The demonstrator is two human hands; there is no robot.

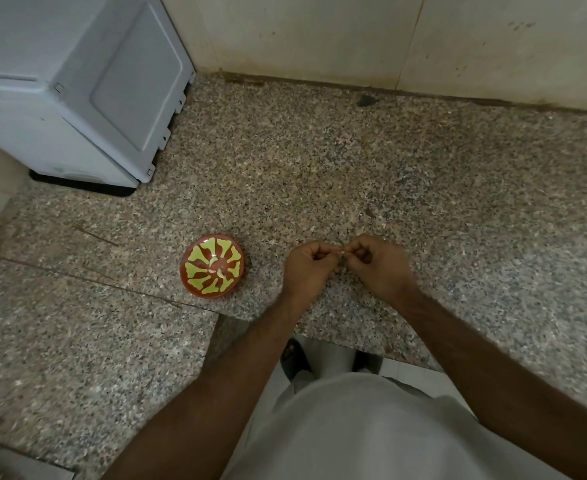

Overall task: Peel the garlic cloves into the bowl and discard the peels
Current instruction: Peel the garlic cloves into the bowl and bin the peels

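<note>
Your left hand (307, 263) and right hand (380, 263) pinch one small pale garlic clove (344, 252) between curled fingertips, above the bench (423, 188) near its front edge. Red bowl (213, 267), yellow-green pattern, sits just left, one pale clove inside.

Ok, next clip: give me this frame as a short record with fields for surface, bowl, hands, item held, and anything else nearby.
surface: speckled granite counter
bowl: small round red bowl with yellow-green pattern, left of the hands, on the counter; a pale piece inside, too small to identify
left hand: left hand, fingers curled, pinching the item
right hand: right hand, fingers curled, pinching the same item
item held: small pale garlic clove between both hands, above the counter
nearby: grey-white appliance, back left
peels: none clearly visible
</note>
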